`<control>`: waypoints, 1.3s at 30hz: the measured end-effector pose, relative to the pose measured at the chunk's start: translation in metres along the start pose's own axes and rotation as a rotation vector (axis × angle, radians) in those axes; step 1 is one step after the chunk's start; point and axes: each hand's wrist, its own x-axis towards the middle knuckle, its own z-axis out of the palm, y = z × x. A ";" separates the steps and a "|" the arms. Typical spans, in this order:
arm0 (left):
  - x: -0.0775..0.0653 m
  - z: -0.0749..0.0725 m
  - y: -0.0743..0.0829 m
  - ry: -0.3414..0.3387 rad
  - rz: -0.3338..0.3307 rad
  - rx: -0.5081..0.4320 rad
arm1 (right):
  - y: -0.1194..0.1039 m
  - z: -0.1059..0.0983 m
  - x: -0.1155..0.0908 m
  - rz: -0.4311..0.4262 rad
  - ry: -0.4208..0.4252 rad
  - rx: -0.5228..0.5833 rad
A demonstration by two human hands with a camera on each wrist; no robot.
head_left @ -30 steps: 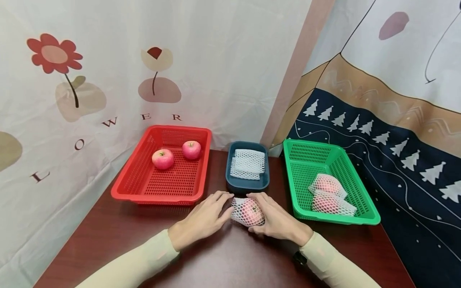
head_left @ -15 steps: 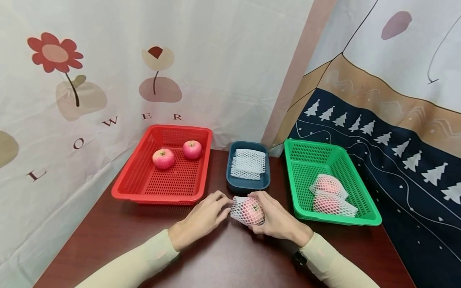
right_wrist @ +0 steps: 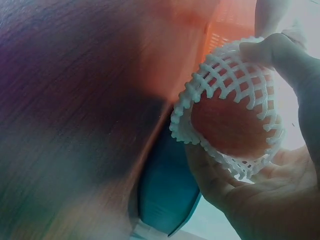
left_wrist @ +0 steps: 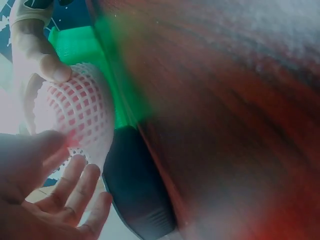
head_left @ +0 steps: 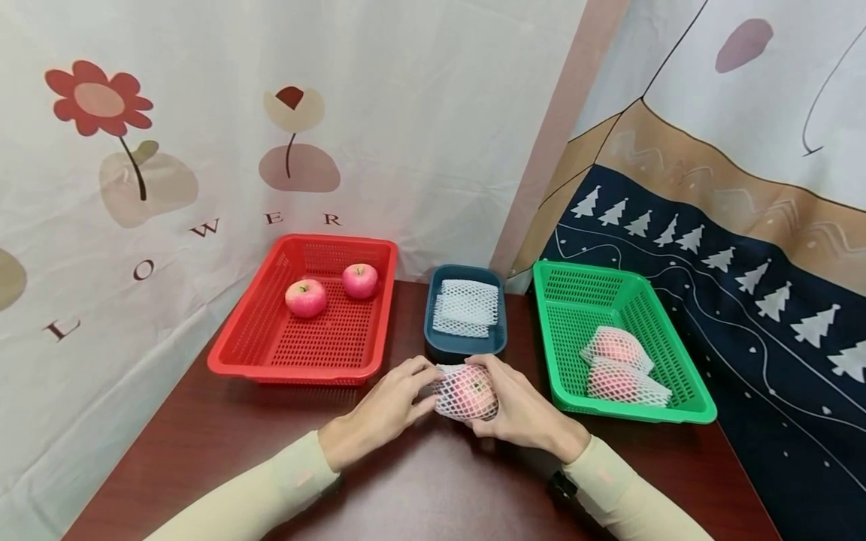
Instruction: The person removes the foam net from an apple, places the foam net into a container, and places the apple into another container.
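In the head view, an apple in a white foam net [head_left: 468,392] is between both hands, close over the dark red table [head_left: 433,481]. My right hand [head_left: 524,409] grips it from the right, thumb on the near side and fingers beyond. At the net's left end, my left hand [head_left: 386,409] pinches the mesh between thumb and fingertips. The left wrist view shows the white mesh [left_wrist: 85,105] stretched round the fruit. Seen from the right wrist, the apple's skin [right_wrist: 230,125] shows bare through the net's open end, with the right thumb and fingers on either side.
At left stands a red basket [head_left: 298,373] with two bare apples. Behind the hands is a dark blue tray [head_left: 467,347] holding folded foam nets [head_left: 465,308]. A green basket [head_left: 575,300] on the right contains two netted apples [head_left: 617,364]. Printed curtains [head_left: 419,113] hang behind.
The netted apple has risen slightly and moved a little away from me. My left fingers have closed in on the net's left end. Baskets and tray stay put.
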 end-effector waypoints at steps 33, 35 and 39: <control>0.006 0.005 0.012 -0.054 0.139 -0.082 | -0.013 -0.003 -0.003 -0.085 0.032 0.087; 0.007 0.004 0.013 -0.033 0.149 -0.085 | -0.013 -0.004 -0.003 -0.090 0.037 0.091; 0.008 0.001 0.015 -0.019 0.132 -0.084 | -0.014 -0.006 -0.002 -0.087 0.041 0.082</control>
